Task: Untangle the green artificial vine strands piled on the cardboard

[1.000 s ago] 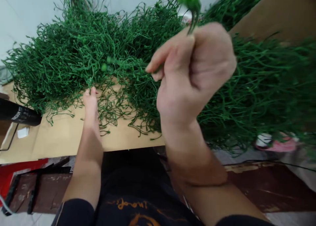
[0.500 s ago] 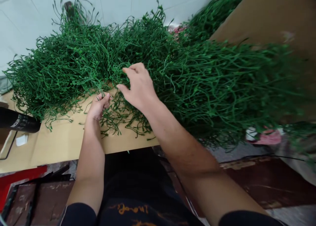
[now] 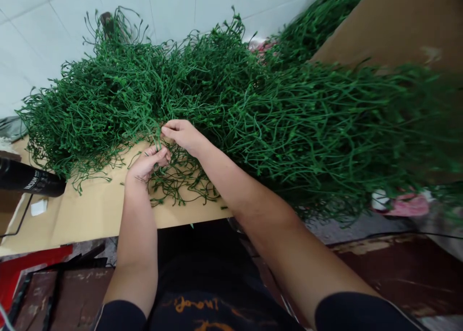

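Thin green stems with small buds form a long heap (image 3: 104, 95) at the back left and a thick spread (image 3: 311, 124) to the right. My left hand (image 3: 150, 161) is closed round a few green stems that stick up from its fingers. Just above and to its right, my right hand (image 3: 183, 134) is closed in a pinch, fingertips close to those stems; what lies between them is too small to make out. Loose short stems (image 3: 181, 179) are scattered on the cardboard (image 3: 90, 210) beside my left hand.
A black bottle (image 3: 32, 178) lies at the left edge, near a small white piece (image 3: 39, 207). Brown cardboard (image 3: 394, 27) rises at the back right. A pink bag (image 3: 408, 205) is at the lower right. White tiles (image 3: 173, 8) stand behind the heap.
My right hand has come down and left from over the stems, and its spread fingers have closed into a pinch near my left hand. The whole view has shifted slightly.
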Demonstrator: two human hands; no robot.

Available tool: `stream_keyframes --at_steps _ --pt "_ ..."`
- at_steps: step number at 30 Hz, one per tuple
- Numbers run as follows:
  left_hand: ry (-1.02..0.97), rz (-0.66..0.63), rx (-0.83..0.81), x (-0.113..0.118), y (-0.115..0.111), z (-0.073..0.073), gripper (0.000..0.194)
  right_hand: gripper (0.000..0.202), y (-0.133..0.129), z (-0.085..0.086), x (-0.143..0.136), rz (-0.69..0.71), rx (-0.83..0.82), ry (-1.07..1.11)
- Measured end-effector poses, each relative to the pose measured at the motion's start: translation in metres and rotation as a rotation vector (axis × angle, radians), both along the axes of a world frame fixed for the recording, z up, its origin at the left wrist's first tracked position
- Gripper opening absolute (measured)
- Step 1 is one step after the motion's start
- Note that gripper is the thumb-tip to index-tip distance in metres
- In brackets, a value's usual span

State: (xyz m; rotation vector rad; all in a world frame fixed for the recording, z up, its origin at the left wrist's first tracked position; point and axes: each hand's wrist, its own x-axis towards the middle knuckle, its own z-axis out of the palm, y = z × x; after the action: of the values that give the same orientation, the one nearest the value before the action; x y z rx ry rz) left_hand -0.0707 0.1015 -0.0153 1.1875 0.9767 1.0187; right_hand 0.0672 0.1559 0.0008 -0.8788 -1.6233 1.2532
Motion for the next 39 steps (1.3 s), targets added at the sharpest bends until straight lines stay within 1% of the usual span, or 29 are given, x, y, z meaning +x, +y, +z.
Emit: stream_keyframes --at_steps 2,4,6,8,11,15,18,20,23,25,29,31,34,37,39 --pt "-0.021 0.089 0.017 0.0 0.002 -0.002 0.033 0.019 -0.003 0.003 0.005 -0.094 0.099 -0.085" --pt "-0.064 0.156 0.03 0.001 0.005 -0.004 0.028 0.022 -0.01 0.005 0.007 -0.153 0.201 -0.236" --pt "-0.123 0.209 0.068 0.005 0.007 -0.004 0.025 0.023 -0.019 0.004 0.006 -0.202 0.303 -0.366" --pt "-0.176 0.281 0.122 0.01 0.008 -0.002 0.024 0.02 -0.03 0.001 0.003 -0.234 0.4 -0.439" --pt "-0.187 0.381 0.129 0.015 0.007 0.003 0.021 0.016 -0.043 -0.007 -0.001 -0.212 0.465 -0.471" --pt "-0.193 0.44 0.066 0.015 0.005 0.006 0.02 0.014 -0.05 -0.014 0.004 -0.147 0.448 -0.435" --pt "-0.228 0.453 0.043 0.014 0.005 0.005 0.021 0.025 -0.052 -0.016 0.011 -0.166 0.442 -0.355" --pt "-0.229 0.448 0.029 0.013 0.005 0.005 0.021 0.029 -0.052 -0.017 0.013 -0.201 0.435 -0.301" --pt "-0.224 0.428 0.016 0.013 0.003 0.004 0.02 0.02 -0.052 -0.018 0.012 -0.221 0.391 -0.245" --pt "-0.234 0.419 0.012 0.012 0.002 0.004 0.019 0.014 -0.053 -0.018 0.01 -0.2 0.355 -0.229" --pt "-0.274 0.4 0.004 0.011 0.001 0.003 0.017 0.01 -0.054 -0.017 0.008 -0.142 0.319 -0.21" --pt "-0.281 0.399 0.014 0.012 0.002 0.002 0.015 0.011 -0.055 -0.017 0.008 -0.138 0.299 -0.193" --pt "-0.286 0.382 0.027 0.013 0.003 0.001 0.011 0.021 -0.056 -0.016 0.007 -0.141 0.303 -0.18" --pt "-0.289 0.345 0.01 0.014 0.002 0.0 0.01 0.014 -0.054 -0.016 0.007 -0.211 0.364 -0.179" --pt "-0.287 0.337 -0.019 0.014 0.001 0.0 0.01 0.017 -0.052 -0.016 0.008 -0.276 0.396 -0.183"
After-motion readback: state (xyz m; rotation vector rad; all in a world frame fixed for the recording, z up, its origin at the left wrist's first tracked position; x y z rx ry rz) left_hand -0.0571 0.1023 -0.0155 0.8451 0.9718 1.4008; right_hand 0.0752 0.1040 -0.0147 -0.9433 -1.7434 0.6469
